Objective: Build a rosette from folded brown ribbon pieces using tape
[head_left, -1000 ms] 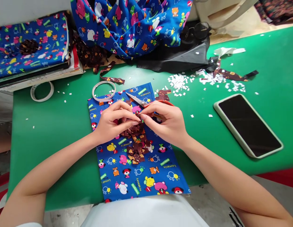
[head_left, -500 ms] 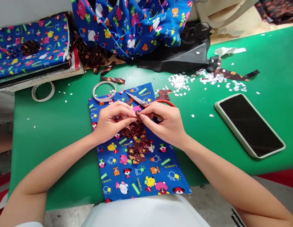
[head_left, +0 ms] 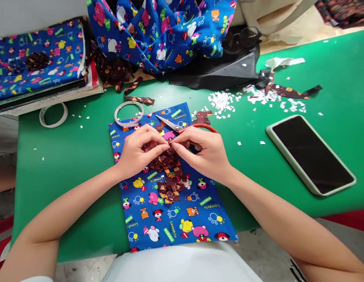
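My left hand (head_left: 139, 147) and my right hand (head_left: 202, 150) meet fingertip to fingertip. Thumb and forefinger of each are pinched on what looks like a small brown fabric piece (head_left: 170, 144), mostly hidden by the fingers. Directly below lies a heap of cut brown patterned fabric pieces (head_left: 172, 187). These rest on a blue cartoon-print cloth (head_left: 182, 215) spread flat on the table. Scissors (head_left: 179, 128) with orange-red handles stick out from beneath my right hand, blades pointing up and left; whether its lower fingers grip them is hidden.
On the green table (head_left: 82, 211) are two tape rings, the nearer one (head_left: 129, 122) overlapping the cloth's edge. White paper bits (head_left: 221, 101) are scattered behind, right of centre. A phone (head_left: 311, 154) lies to the right. Books (head_left: 49, 96) and a bunched blue cloth (head_left: 161, 39) line the back.
Both hands stay in nearly the same place, with slight fingertip movement at the pinch. The scene shifts a little with the camera.
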{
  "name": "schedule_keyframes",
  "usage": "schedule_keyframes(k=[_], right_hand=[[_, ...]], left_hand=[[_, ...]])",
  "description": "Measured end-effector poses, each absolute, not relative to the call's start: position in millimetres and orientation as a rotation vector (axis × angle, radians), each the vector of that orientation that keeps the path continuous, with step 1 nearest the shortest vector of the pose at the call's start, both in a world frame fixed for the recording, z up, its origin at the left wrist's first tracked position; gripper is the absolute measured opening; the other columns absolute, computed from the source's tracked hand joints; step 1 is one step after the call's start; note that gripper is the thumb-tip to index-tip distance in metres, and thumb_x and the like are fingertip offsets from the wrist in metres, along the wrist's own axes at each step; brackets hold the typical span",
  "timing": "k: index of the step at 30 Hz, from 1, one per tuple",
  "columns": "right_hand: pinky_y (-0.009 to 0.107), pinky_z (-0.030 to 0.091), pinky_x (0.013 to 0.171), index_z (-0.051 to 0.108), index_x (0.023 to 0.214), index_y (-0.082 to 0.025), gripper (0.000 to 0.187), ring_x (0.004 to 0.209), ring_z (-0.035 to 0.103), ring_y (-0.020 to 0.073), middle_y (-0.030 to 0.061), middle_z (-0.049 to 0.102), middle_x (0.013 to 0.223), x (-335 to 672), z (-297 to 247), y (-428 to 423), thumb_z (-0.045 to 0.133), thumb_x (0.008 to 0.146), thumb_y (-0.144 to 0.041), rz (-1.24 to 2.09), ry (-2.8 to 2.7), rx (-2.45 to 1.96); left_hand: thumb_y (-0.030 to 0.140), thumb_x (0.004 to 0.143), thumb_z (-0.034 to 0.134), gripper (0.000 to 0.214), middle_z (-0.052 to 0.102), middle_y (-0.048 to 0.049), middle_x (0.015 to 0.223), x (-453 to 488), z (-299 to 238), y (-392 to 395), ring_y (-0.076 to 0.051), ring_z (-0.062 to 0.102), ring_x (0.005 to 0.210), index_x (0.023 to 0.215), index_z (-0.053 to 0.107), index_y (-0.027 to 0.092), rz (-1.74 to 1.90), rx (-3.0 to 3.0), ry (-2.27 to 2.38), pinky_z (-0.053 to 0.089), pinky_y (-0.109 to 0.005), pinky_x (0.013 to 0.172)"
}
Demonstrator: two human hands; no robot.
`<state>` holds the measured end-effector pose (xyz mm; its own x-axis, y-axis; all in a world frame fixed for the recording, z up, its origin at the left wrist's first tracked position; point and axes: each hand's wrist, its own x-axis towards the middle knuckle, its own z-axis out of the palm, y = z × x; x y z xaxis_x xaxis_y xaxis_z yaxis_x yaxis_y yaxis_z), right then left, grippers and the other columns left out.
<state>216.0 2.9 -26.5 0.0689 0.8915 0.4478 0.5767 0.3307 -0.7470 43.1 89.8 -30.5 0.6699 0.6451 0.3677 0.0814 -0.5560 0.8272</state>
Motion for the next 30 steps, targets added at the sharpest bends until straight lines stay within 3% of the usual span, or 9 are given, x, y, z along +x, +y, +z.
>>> schedule_keyframes(k=[30], right_hand=[[0.024, 0.044, 0.055, 0.068, 0.078, -0.019, 0.010, 0.059, 0.056, 0.0097, -0.0005, 0.065, 0.063, 217.7, -27.1, 3.7, 0.061, 0.085, -0.018, 0.476, -1.657, -1.305]], left_hand=[[0.026, 0.083, 0.070, 0.011, 0.061, 0.0008, 0.073, 44.8, -28.8, 88.3, -0.005, 0.052, 0.061, 0.077, 0.067, 0.017, 0.856, 2.105, 0.593, 0.040, -0.015, 0.051]])
